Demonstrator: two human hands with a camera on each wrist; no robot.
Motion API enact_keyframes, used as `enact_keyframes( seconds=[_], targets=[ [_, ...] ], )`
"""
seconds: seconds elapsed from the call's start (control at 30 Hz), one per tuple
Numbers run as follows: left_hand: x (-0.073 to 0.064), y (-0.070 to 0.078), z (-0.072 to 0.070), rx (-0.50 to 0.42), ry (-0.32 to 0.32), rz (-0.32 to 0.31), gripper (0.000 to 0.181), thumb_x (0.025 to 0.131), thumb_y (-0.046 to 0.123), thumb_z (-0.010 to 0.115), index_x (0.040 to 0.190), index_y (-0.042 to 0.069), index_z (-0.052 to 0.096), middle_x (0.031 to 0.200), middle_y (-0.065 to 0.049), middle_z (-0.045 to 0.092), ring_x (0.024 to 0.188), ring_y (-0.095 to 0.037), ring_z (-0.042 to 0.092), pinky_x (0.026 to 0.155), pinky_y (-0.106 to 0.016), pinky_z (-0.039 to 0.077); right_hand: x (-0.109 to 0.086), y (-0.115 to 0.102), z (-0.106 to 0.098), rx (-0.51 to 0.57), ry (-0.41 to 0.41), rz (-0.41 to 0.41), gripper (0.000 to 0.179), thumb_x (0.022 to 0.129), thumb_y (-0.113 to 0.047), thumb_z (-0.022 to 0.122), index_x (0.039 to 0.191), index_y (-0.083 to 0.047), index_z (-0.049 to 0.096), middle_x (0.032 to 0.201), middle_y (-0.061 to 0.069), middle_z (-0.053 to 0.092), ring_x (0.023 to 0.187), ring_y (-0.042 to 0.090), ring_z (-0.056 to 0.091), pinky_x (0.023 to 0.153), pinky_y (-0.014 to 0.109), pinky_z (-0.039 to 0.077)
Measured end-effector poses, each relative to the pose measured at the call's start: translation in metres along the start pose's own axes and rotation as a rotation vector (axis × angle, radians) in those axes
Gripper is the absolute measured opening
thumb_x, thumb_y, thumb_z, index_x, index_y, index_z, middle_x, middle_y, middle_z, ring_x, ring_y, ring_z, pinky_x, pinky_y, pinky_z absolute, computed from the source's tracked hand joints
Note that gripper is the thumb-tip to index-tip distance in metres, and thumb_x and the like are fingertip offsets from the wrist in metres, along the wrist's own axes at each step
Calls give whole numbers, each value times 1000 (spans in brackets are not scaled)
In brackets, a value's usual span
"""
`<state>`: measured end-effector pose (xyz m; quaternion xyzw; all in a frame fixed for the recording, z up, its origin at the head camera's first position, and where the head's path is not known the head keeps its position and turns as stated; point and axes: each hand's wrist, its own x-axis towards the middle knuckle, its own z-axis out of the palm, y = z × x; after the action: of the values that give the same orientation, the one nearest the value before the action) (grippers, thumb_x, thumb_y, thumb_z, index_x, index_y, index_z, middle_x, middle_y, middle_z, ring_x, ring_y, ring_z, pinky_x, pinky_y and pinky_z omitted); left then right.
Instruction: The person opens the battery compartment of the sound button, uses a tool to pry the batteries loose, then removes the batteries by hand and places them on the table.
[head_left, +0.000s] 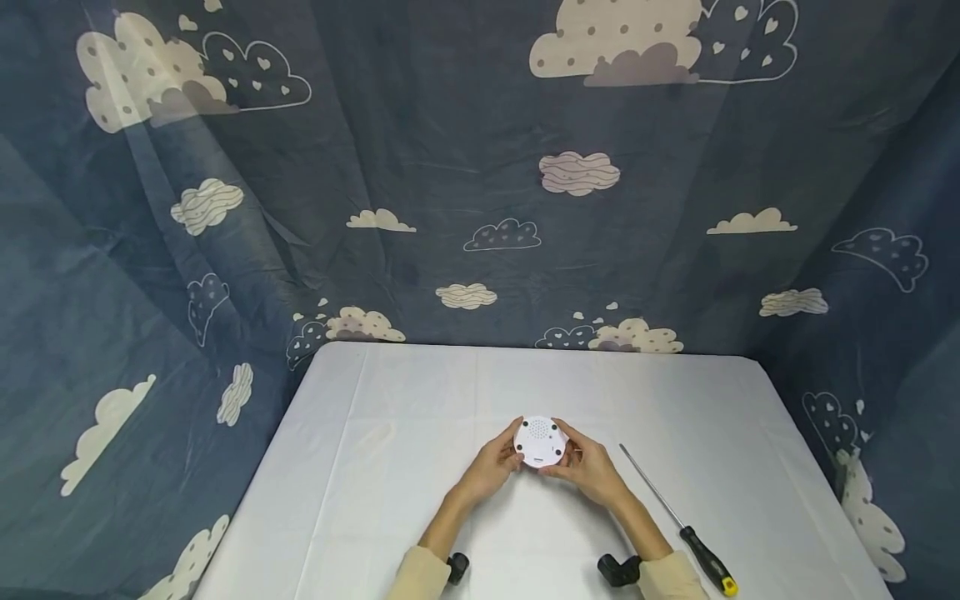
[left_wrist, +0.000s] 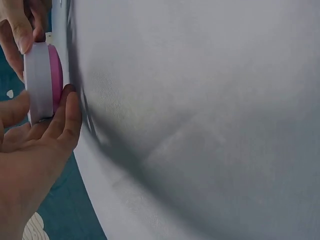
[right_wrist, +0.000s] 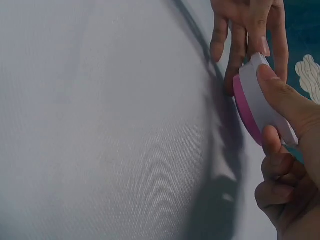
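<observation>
Both hands hold a round white device [head_left: 540,442] up over the table, one at each side. In the head view its flat face shows a cluster of small holes and several dark round spots near the rim. Seen from the side in the left wrist view, the device [left_wrist: 39,82] is white with a pink layer facing the table. My left hand [head_left: 487,468] pinches its left edge between thumb and fingers. On the opposite edge my right hand [head_left: 590,471] grips it, thumb along the rim in the right wrist view, fingers curled beneath the device [right_wrist: 254,92].
A long screwdriver [head_left: 697,546] with a black and yellow handle lies on the white-covered table [head_left: 420,392], right of the right forearm. Dark blue cloth [head_left: 450,150] with cloud prints hangs behind the table and along both sides. Black wrist mounts [head_left: 619,571] sit at the cuffs.
</observation>
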<state>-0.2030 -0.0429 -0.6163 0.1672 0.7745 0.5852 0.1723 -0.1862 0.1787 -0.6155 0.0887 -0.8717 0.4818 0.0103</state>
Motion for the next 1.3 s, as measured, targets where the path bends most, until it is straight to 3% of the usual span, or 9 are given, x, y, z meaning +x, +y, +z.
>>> enact_keyframes(
  seconds=[0.13,0.27,0.53,0.7,0.8,0.87,0.97,1.07,1.3],
  targets=[
    [2,0,0,103,23,24,85,93,5,73,164,14,28,161,-17,46,109,-28,67,78,-21,56,1,4,-1,10,-10,-26,92,75,-18,92,151,5,46,83,8,61,64,5,43,53,17,36],
    [4,-2,3,154,57,33,89,89,7,78,163,12,30,157,-17,50,95,-17,58,68,-17,47,2,7,1,13,-19,-23,91,77,-17,91,152,7,45,84,8,59,60,2,41,51,16,35],
    [9,-3,8,298,119,38,87,85,19,82,160,11,38,139,-18,62,98,-18,53,82,-26,46,4,8,-1,18,-65,52,92,79,-18,89,155,5,41,87,8,58,60,3,41,52,16,35],
    [8,-2,11,308,127,23,92,85,23,84,161,9,34,151,-19,55,113,-23,54,93,-37,50,3,3,-4,-158,-77,38,92,82,-30,88,153,7,42,90,8,63,65,6,42,55,18,35],
    [8,-3,13,298,128,22,94,86,25,83,162,6,31,156,-20,49,119,-25,54,101,-41,51,2,-2,-6,-331,-25,-41,83,84,-37,86,147,6,52,95,9,66,68,10,45,55,22,36],
    [8,-3,15,300,135,29,92,87,25,82,161,4,31,154,-21,50,118,-26,55,105,-44,50,2,-5,-8,-435,28,-127,74,84,-38,85,140,3,60,105,11,68,77,14,54,59,26,44],
    [7,-1,17,315,152,41,90,87,24,82,159,1,35,150,-24,54,116,-28,56,106,-46,49,2,-9,-9,-543,85,-268,59,82,-36,86,129,-3,71,121,16,68,97,26,65,74,38,56],
    [8,0,18,330,164,59,91,85,26,84,158,-1,36,150,-23,54,118,-30,57,107,-48,48,3,-11,-6,-619,104,-375,48,80,-32,88,119,-5,77,130,19,68,112,33,66,90,47,54],
    [11,2,22,340,184,69,92,83,27,84,156,-4,37,156,-19,51,122,-31,57,109,-45,48,6,-20,-5,-738,65,-445,36,83,-31,84,110,-6,80,122,22,73,108,35,69,92,48,51]
  ],
)
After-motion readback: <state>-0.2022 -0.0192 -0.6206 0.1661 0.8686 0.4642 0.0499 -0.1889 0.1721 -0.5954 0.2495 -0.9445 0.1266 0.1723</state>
